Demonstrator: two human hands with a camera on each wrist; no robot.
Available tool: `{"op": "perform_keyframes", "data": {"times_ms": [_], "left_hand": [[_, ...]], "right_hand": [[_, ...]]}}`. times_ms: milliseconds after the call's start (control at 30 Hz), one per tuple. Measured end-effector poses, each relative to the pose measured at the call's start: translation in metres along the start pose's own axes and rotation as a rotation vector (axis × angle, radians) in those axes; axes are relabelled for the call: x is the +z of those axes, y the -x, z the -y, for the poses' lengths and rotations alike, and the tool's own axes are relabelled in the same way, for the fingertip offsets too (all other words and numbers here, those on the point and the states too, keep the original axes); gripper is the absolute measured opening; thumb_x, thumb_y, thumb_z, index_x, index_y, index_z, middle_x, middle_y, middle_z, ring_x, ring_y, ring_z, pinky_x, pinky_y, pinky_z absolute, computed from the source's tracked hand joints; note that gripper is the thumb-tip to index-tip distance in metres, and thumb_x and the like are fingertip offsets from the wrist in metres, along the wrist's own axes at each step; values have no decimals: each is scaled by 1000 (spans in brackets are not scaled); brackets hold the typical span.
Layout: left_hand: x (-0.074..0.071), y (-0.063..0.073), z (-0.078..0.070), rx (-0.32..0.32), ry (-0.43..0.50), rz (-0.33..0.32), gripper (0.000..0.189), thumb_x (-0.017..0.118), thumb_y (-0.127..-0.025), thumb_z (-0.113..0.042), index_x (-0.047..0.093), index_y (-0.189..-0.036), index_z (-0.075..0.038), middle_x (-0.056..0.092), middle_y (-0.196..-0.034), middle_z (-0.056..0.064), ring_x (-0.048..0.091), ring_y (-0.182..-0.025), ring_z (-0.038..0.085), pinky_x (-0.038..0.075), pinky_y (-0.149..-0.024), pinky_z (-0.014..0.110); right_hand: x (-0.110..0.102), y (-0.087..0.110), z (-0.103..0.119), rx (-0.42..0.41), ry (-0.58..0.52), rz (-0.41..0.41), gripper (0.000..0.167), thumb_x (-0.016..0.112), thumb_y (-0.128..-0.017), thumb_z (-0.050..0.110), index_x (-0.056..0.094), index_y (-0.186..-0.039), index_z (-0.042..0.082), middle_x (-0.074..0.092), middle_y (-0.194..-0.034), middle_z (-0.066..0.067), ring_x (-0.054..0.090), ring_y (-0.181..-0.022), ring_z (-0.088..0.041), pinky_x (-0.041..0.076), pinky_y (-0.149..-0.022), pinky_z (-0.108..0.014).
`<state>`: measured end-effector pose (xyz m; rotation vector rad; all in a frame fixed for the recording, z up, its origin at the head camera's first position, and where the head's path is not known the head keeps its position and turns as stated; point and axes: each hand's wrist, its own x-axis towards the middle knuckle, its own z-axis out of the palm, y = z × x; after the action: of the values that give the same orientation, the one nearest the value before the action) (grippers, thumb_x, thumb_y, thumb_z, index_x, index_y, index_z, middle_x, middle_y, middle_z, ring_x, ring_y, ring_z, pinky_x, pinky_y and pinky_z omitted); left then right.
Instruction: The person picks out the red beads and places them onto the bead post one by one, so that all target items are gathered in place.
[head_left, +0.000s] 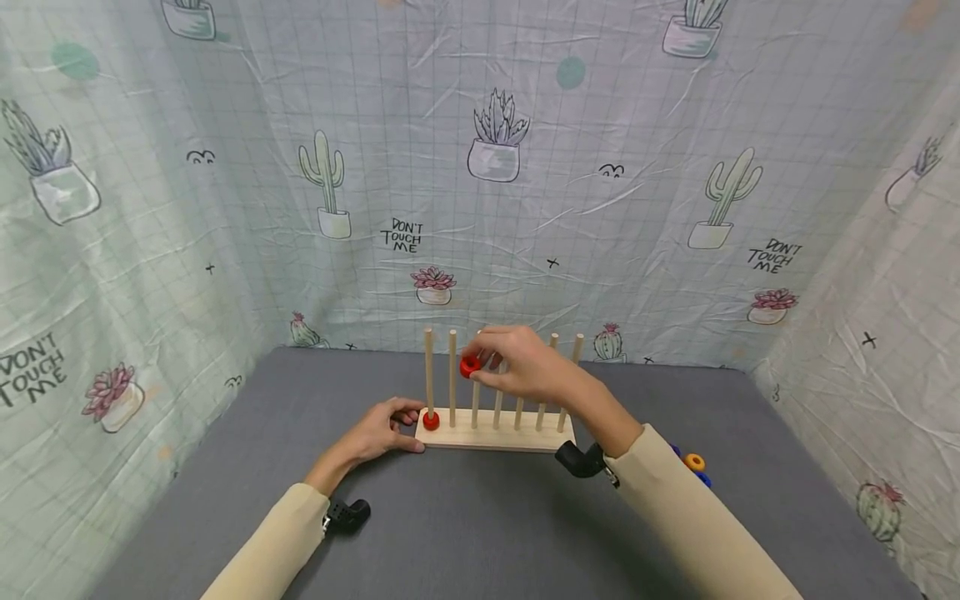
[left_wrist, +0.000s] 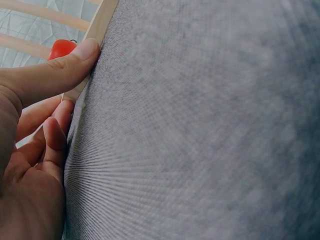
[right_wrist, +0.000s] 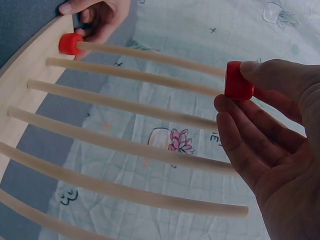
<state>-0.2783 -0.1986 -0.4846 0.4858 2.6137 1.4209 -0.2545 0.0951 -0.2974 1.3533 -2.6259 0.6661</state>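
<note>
A wooden peg stand [head_left: 487, 438] with a row of several upright pegs stands on the grey table. My left hand [head_left: 377, 431] holds the left end of its base, thumb at the front edge and fingers at the back. One red ring [head_left: 431, 422] sits at the bottom of the leftmost peg. Between thumb and fingertips, my right hand [head_left: 522, 367] pinches a second red ring [right_wrist: 239, 81]. That ring is up near the tops of the second and third pegs from the left, and the hand covers some peg tops in the head view.
To the right on the table, a yellow ring [head_left: 694, 462] and a blue ring [head_left: 703, 479] lie partly behind the right sleeve [head_left: 675, 492]. A cloth backdrop [head_left: 495, 250] printed with cacti rises behind the stand and along both sides.
</note>
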Motion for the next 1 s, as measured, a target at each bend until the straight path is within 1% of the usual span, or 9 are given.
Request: {"op": "perform_keyframes", "data": {"times_ms": [133, 333, 433, 567, 733, 833, 1000], "left_hand": [[1, 0, -1, 1, 3, 3, 73, 93, -75, -13, 61, -138, 3, 63, -116, 13, 55, -102, 21, 44, -78, 22], [0, 0, -2, 12, 7, 10, 73, 93, -75, -13, 61, -138, 3, 63, -116, 14, 55, -103, 22, 44, -78, 22], [1, 0, -2, 12, 8, 14, 73, 93, -75, -14, 60, -138, 4, 63, -116, 14, 55, -103, 22, 43, -78, 22], [1, -1, -1, 17, 11, 13, 73, 92, -75, -13, 61, -138, 3, 62, -116, 14, 55, -104, 22, 43, -78, 23], [0, -1, 0, 13, 4, 9, 73, 93, -75, -14, 61, -138, 3, 63, -117, 13, 55, -103, 22, 43, -78, 23], [0, -1, 0, 8, -3, 12, 73, 93, -75, -15, 61, -138, 3, 63, -117, 13, 55, -103, 21, 43, -78, 23], [0, 0, 0, 3, 0, 7, 73, 93, -75, -15, 61, -138, 3, 64, -117, 13, 56, -103, 21, 44, -79, 23]], "right_hand": [[-4, -1, 0, -7, -1, -9, 23, 73, -95, 12, 73, -118, 8, 73, -108, -4, 71, -93, -14, 61, -81, -31], [-9, -6, 1, -8, 24, -21, 25, 72, -96, 12, 73, -121, 9, 73, -108, -3, 71, -95, -15, 60, -81, -34], [-10, -10, 1, -4, 29, -22, 26, 71, -96, 12, 73, -122, 9, 73, -109, -3, 72, -95, -15, 60, -82, -30], [-12, -16, 3, -10, 11, -38, 25, 71, -96, 9, 73, -121, 7, 73, -110, -5, 72, -94, -15, 58, -82, -22], [-14, -23, 5, -31, 0, -53, 23, 72, -95, 9, 73, -119, 6, 73, -109, -6, 72, -94, -15, 58, -81, -20], [-14, -26, 6, -37, 14, -50, 24, 72, -96, 10, 73, -119, 7, 73, -109, -6, 72, -95, -15, 58, -82, -21], [-15, -33, 8, -44, 18, -44, 24, 72, -96, 12, 72, -120, 7, 73, -113, -7, 72, -98, -21, 60, -83, -28]]}}
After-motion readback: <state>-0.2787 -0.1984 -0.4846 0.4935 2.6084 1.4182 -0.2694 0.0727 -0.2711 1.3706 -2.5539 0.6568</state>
